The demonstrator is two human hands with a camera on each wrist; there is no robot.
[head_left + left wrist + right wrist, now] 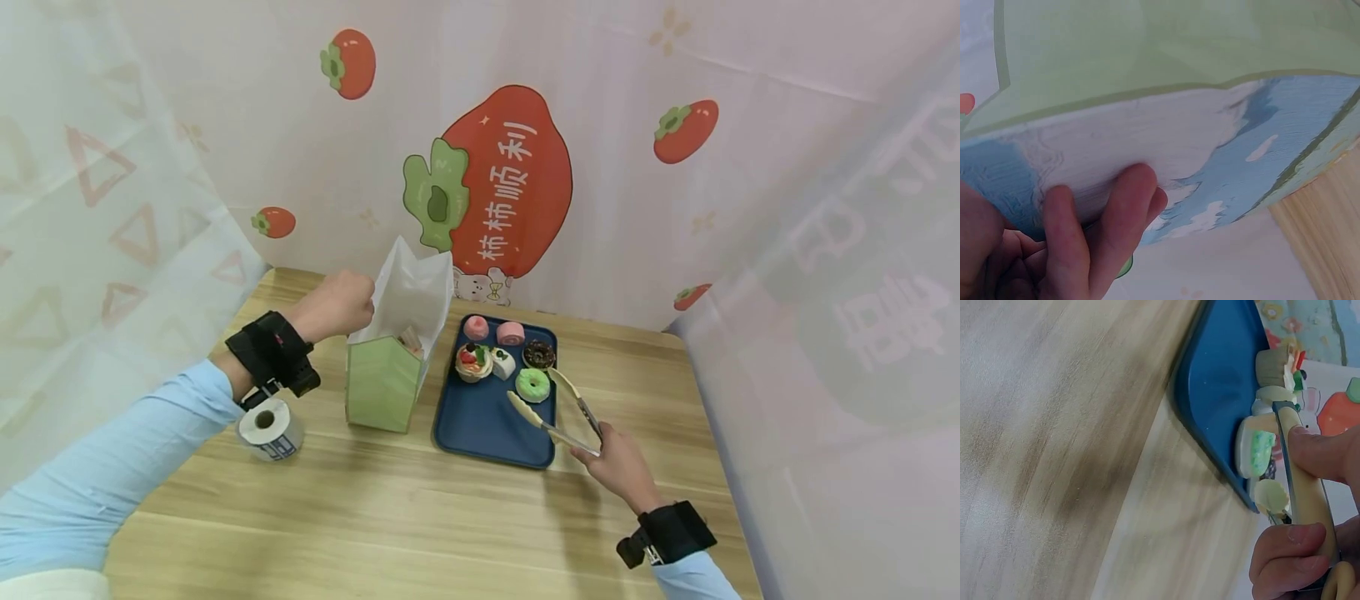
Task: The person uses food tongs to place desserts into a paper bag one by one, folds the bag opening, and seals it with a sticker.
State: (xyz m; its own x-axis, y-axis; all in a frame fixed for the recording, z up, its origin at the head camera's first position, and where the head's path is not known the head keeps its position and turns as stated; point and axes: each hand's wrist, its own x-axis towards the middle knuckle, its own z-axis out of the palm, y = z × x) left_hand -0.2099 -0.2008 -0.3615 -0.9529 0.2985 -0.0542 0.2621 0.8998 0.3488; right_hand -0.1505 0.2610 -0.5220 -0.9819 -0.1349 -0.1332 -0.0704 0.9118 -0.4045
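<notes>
Pale curtains (pixel 615 242), printed with red persimmons, are hanging behind a wood-grain table (pixel 330 517). At far left, a roll of labels (pixel 276 435) is standing on the tabletop, near the left wrist's black strap (pixel 273 354). Next, the left hand (pixel 333 307) is hovering at the upper edge of a green-fronted paper bag (pixel 382 383); its loosely curled fingers are touching the bag's printed side, though whether they are pinching it I cannot tell. The bag is standing upright, its white top gaping. Just right of it, a dark blue tray (pixel 480 425) is holding a fruit-topped cake (pixel 474 367), a pink cake (pixel 476 327), a white cake (pixel 503 363), a pink roll cake (pixel 511 333), a green doughnut (pixel 525 387) and a chocolate doughnut (pixel 529 356). Beige-tipped tongs (pixel 572 441) are spreading either side of the green doughnut, on the tray's right half; whether they are touching it is unclear. At far right, the right hand (pixel 622 471) is clamping the tongs, fingers wrapping their handles.
</notes>
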